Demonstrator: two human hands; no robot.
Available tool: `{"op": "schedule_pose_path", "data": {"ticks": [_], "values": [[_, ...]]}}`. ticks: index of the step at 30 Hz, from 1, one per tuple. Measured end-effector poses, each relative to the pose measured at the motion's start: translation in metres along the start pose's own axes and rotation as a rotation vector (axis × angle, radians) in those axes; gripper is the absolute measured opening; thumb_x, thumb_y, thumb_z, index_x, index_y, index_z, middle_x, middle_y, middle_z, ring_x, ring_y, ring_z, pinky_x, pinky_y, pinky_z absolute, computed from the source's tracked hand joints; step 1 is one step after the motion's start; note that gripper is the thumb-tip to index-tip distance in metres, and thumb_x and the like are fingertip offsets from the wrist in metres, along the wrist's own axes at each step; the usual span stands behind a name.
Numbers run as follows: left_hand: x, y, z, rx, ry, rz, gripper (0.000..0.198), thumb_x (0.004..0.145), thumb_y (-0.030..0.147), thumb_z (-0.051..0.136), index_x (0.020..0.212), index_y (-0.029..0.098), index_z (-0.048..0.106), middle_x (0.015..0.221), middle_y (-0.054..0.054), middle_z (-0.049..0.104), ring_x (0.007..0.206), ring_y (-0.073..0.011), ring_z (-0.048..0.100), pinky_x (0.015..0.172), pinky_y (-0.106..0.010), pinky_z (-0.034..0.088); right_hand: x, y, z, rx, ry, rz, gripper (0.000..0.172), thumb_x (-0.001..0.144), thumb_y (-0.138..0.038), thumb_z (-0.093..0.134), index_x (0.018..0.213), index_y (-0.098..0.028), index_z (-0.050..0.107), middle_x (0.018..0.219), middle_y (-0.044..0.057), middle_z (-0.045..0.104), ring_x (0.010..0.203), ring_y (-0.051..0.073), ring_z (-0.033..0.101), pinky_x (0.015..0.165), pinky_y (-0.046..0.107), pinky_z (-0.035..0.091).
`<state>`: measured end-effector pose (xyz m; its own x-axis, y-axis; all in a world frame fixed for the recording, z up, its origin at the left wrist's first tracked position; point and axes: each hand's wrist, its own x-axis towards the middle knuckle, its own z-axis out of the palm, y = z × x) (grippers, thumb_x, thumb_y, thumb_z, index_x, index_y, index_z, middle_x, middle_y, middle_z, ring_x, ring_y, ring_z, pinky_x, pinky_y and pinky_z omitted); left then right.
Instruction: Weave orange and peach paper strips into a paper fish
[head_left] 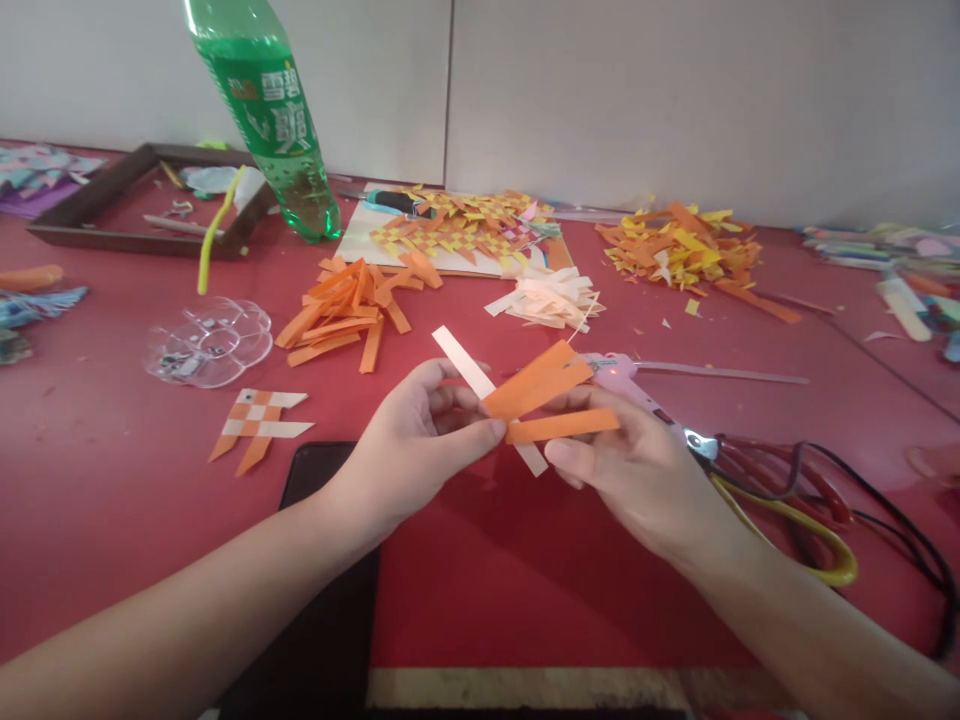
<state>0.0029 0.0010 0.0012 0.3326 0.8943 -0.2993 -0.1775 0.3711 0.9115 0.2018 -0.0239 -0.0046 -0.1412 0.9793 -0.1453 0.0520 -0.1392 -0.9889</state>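
My left hand (pixel 420 435) pinches the crossing of a white paper strip (pixel 463 362) and a folded orange paper strip (pixel 540 380), held just above the red table. My right hand (pixel 637 465) grips the same bundle from the right, fingers closed around the lower orange leg (pixel 564 426) and the white strip's lower end. The strips cross in an X between both hands. A finished orange-and-white woven piece (pixel 257 422) lies to the left on the table.
A pile of orange strips (pixel 346 312), a pile of pale strips (pixel 550 298), woven pieces on a white sheet (pixel 457 235), yellow-orange scraps (pixel 686 250), a green soda bottle (pixel 274 115), a clear plastic tray (pixel 210 342), a wooden frame (pixel 139 195), a glue gun (pixel 622 375), cables (pixel 825 510), a dark phone (pixel 322 600).
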Motion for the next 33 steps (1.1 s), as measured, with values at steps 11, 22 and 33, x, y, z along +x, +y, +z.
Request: {"op": "schedule_pose_path", "data": {"ticks": [11, 22, 33], "values": [[0.001, -0.006, -0.003, 0.124, -0.039, -0.023, 0.038, 0.079, 0.026, 0.074, 0.111, 0.021, 0.055, 0.085, -0.001, 0.069, 0.075, -0.0154, 0.068, 0.073, -0.031, 0.053, 0.001, -0.004, 0.000, -0.172, 0.083, -0.064, 0.015, 0.079, -0.032, 0.073, 0.080, -0.019, 0.066, 0.070, -0.001, 0.065, 0.049, 0.008, 0.052, 0.045, 0.022, 0.045], [-0.002, -0.003, 0.000, 0.163, -0.086, -0.026, 0.041, 0.080, 0.029, 0.073, 0.115, 0.022, 0.052, 0.089, -0.001, 0.069, 0.076, -0.0139, 0.067, 0.073, -0.029, 0.052, -0.001, -0.007, 0.004, -0.213, 0.110, -0.123, 0.015, 0.081, -0.024, 0.070, 0.094, -0.021, 0.065, 0.075, -0.001, 0.071, 0.048, 0.008, 0.056, 0.046, 0.021, 0.048], [-0.002, -0.002, 0.001, 0.246, -0.094, -0.047, 0.039, 0.080, 0.028, 0.072, 0.112, 0.020, 0.052, 0.082, -0.002, 0.068, 0.077, -0.0182, 0.068, 0.074, -0.034, 0.053, -0.002, -0.007, 0.005, -0.171, 0.133, -0.054, 0.041, 0.079, -0.033, 0.073, 0.113, -0.019, 0.056, 0.078, 0.001, 0.074, 0.051, 0.011, 0.061, 0.049, 0.025, 0.054]]}}
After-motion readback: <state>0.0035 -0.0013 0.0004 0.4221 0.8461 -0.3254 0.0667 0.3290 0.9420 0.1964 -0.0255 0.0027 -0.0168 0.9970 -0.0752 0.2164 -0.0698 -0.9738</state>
